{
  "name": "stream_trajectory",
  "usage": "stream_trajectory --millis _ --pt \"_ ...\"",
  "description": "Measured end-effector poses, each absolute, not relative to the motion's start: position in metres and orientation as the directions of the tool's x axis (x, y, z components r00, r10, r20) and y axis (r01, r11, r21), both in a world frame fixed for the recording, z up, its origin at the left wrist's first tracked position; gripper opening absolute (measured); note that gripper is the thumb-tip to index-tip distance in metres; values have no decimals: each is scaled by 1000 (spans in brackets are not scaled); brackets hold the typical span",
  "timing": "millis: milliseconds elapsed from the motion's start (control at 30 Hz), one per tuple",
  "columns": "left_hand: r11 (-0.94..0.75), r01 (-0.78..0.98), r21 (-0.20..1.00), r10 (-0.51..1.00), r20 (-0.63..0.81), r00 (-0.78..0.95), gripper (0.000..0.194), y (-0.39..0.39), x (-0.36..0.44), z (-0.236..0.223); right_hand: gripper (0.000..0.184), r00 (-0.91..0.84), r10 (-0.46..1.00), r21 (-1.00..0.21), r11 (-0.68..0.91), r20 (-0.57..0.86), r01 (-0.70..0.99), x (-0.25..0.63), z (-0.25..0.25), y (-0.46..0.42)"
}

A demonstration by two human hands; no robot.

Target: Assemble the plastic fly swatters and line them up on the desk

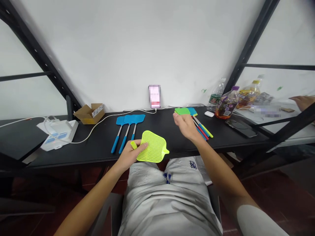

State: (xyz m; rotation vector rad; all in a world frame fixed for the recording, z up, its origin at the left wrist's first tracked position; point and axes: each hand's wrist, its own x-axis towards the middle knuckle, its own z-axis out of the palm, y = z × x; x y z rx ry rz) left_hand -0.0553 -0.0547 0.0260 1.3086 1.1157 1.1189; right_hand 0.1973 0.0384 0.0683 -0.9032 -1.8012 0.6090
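Note:
My left hand (130, 153) is closed on a yellow-green fly swatter head (154, 146), pinching its left edge just above the front edge of the black table (98, 144); a small yellow-green piece shows between its fingers. My right hand (185, 126) hovers over a pile of assembled swatters (197, 123) with green and blue heads and coloured handles. Its fingers are curled, and I cannot see whether they hold anything. Three blue swatters (126, 129) lie side by side left of centre.
A phone (154, 96) leans on the wall with a white cable. A cardboard box (89, 113) and a white power strip (59, 131) sit at the left. Bottles (226, 103), an earbud case (209, 114) and a dark phone (240, 127) stand at the right. Another person's hand (304, 101) is at the far right.

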Motion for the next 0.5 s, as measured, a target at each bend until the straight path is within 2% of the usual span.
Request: stream_trajectory --millis 100,200,300,500 --pt "-32 -2 999 979 32 202 26 -53 -54 21 57 -263 851 -891 438 454 -122 198 71 42" --pt "-4 -38 999 984 11 177 32 -48 -55 18 56 -326 863 -895 263 385 -360 205 78 46" --pt "28 -61 998 986 -17 168 36 -44 -55 14 53 -338 874 -881 184 350 -437 212 84 48" --pt "47 -49 998 983 -37 182 35 -41 -54 13 50 -289 903 -874 161 318 -459 214 81 53"
